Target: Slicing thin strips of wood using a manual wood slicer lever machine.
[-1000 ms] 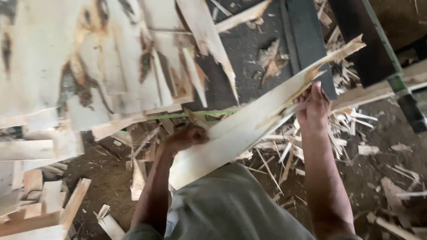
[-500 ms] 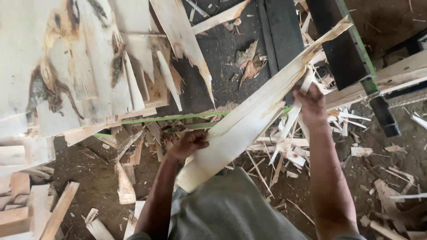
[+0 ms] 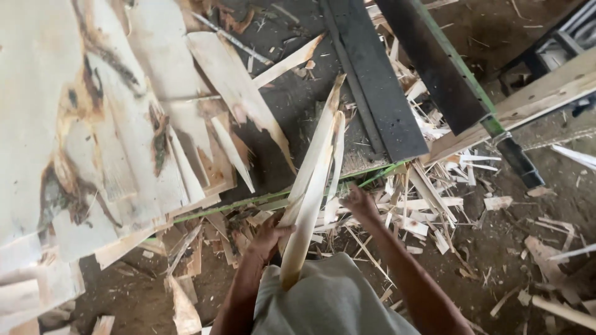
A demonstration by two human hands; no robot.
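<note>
Pale veneer sheets (image 3: pixel 81 142) lie stacked at the floor's left edge, with no bin or box in view holding anything. The left hand (image 3: pixel 268 236) grips a long folded veneer strip (image 3: pixel 313 186) near its lower end; the right hand (image 3: pixel 360 203) is closed on its right edge, mid-floor. The thin strip could split or splinter into a palm if bent harder. Scraps (image 3: pixel 434 211) litter the floor (image 3: pixel 496 260) rightward and could trip a foot.

Veneer strip swung upright and folded

The veneer strip (image 3: pixel 313 186), earlier a flat diagonal toward the upper right, now stands steep and narrow; the right hand (image 3: pixel 360 203) has drawn inward beside the left hand (image 3: pixel 270 236).
</note>
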